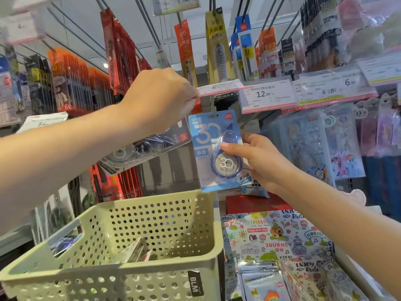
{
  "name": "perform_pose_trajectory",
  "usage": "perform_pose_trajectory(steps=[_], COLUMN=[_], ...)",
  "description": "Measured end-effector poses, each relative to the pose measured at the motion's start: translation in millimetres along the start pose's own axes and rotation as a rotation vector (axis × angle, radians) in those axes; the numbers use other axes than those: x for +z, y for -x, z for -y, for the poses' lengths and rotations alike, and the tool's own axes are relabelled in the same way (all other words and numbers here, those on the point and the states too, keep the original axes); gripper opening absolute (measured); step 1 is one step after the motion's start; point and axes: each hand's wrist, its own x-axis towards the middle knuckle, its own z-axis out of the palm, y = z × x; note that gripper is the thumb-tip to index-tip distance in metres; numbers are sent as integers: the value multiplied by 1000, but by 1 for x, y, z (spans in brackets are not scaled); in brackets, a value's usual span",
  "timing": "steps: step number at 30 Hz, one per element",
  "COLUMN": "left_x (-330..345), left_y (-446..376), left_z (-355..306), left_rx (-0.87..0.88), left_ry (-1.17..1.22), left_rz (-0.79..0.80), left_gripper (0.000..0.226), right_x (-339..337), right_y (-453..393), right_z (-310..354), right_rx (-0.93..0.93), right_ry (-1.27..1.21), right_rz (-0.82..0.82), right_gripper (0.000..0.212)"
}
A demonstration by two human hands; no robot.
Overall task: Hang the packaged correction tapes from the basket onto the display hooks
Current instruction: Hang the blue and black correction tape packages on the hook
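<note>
Head view of a stationery display, with both bare arms reaching up and forward. The left hand [159,98] is closed in a pinch on the near edge of a price-tag holder [219,89], a clear strip with a pink lower border, tipping it upward at the front of a display hook; the hook itself is largely hidden behind the tag and the hand. The right hand [258,158] grips a blue packaged correction tape [213,148] — thumb pressed on the clear blister at the front, the other fingers behind the card. The package hangs upright just below the lifted tag, its hang-hole at the top edge close under the tag; whether the hole is already on the hook cannot be told. The card carries a large "30" and a teardrop-shaped dispenser in blue and clear plastic.

Just left of it, partly hidden by the left forearm, a grey packaged correction tape [143,148] hangs tilted. Below, a pale green perforated basket [208,242] stands in the foreground — several more packages [130,254] lie inside it, leaning on edge near the middle, with another showing through the handle cut-out on the left wall. A black label on the basket front reads "BLM". To the right of the basket lie printed sticker packs [275,237]. Rows of hanging refills and pens fill the hooks above.
</note>
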Motion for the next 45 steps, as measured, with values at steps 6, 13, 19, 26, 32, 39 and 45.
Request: perform_pose_trajectory(steps=[6,13,19,26,32,39,45], left_x=[1,-1,-3,-7,-8,-7,-2], left_y=[1,1,1,-1,-1,1,3], left_z=[1,-1,-3,-3,-2,-2,-1], left_rx=[-8,-39,-72,-88,-98,-111,-99], left_ry=[10,78,106,121,145,141,144], left_rz=[0,-18,-3,22,32,37,33], left_gripper=[28,29,26,28,27,29,30], right_x=[0,1,-2,-4,0,4,5], right_y=[-6,-8,-7,-10,-24,-38,-51], right_z=[-8,-9,-4,-6,-17,-29,-40], right_rx=[16,34,73,50,49,75,118], right_ry=[-18,-12,-45,29,90,88,170], right_rz=[-13,-27,-27,-84,-170,-199,-256], right_gripper=[39,29,24,23,43,40,37])
